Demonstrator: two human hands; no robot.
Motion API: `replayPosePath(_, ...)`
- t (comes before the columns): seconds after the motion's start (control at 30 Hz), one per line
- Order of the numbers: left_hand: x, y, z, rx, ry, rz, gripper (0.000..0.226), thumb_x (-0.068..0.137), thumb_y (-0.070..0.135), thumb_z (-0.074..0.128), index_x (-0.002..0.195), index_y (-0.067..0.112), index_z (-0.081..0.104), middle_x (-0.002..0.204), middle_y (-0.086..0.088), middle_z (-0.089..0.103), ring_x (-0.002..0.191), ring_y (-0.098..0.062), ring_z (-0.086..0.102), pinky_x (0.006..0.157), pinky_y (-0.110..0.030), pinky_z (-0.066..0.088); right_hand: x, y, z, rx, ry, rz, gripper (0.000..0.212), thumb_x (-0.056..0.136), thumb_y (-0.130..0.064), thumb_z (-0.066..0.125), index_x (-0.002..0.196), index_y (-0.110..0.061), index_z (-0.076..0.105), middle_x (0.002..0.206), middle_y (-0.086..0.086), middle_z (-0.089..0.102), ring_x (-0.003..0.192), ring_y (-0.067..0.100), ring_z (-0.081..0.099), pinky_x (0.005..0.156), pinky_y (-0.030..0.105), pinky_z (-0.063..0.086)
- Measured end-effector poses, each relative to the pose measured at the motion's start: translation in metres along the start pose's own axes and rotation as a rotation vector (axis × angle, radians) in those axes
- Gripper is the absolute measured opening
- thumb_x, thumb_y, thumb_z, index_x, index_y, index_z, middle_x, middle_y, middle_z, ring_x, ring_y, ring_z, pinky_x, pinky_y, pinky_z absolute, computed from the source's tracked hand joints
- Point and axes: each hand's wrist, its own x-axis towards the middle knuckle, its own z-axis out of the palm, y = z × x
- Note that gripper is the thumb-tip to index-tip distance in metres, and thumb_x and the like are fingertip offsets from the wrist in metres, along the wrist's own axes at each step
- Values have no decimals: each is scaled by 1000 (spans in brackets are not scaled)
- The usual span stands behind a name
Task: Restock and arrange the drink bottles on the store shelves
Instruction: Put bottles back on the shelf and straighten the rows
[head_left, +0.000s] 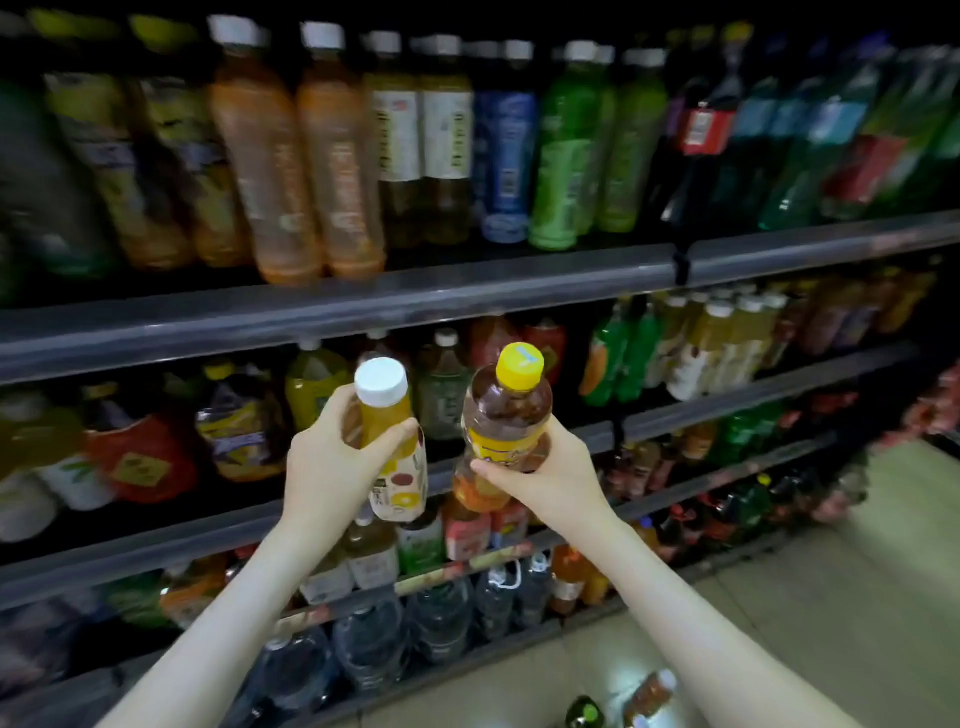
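My left hand (332, 462) grips a yellow juice bottle (397, 467) with a white cap and a pale label, held upright in front of the second shelf. My right hand (545, 478) grips an amber tea bottle (506, 415) with a yellow cap and yellow label, held a little to the right of the first. Both bottles hover in the air side by side, apart from each other, in front of the shelf rail (701, 410).
The top shelf (415, 301) carries rows of orange, yellow, blue and green bottles. Lower shelves hold mixed teas and juices, with large water bottles (441, 618) at the bottom. Two loose bottles (649, 696) lie on the tiled floor near my feet.
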Motion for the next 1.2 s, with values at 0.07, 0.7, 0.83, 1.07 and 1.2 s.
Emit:
replayPosePath(0.07,-17,23,37,-79,-47,-17,34,78,30,76,102,40,55,94,26,61,84,19,55,65,-5,40,-17,9,-40,-16,48,17,47,72,-21,83,108,-36,58,99,-27,66,96,-11,61,78,5,45)
replayPosePath(0.7,-94,142,335,-289,-101,-199,26,79,31,76,92,41,55,98,16,65,95,-4,62,84,-30,51,-97,103,-363,-80,345,178,37,72,-26,82,104,-21,65,96,-10,70,89,-2,65,77,15,48)
replayPosePath(0.83,-62,151,371,-271,-26,-136,30,80,30,75,104,33,56,100,16,64,94,0,60,82,-24,50,-63,110,-382,-33,358,151,34,72,-28,82,102,-24,65,96,-10,71,91,1,65,78,20,49)
replayPosePath(1.07,11,150,439,-310,136,-145,35,81,26,74,112,21,57,104,9,64,97,-6,60,76,-17,45,13,135,-418,-63,312,61,34,71,-22,83,94,-32,61,92,-18,67,84,-13,62,73,5,47)
replayPosePath(1.2,48,142,478,-290,153,-165,36,82,24,73,114,20,55,107,7,62,102,-11,58,85,-27,46,56,145,-443,-88,263,37,42,69,-22,84,102,-33,60,97,-21,66,89,-14,60,75,4,46)
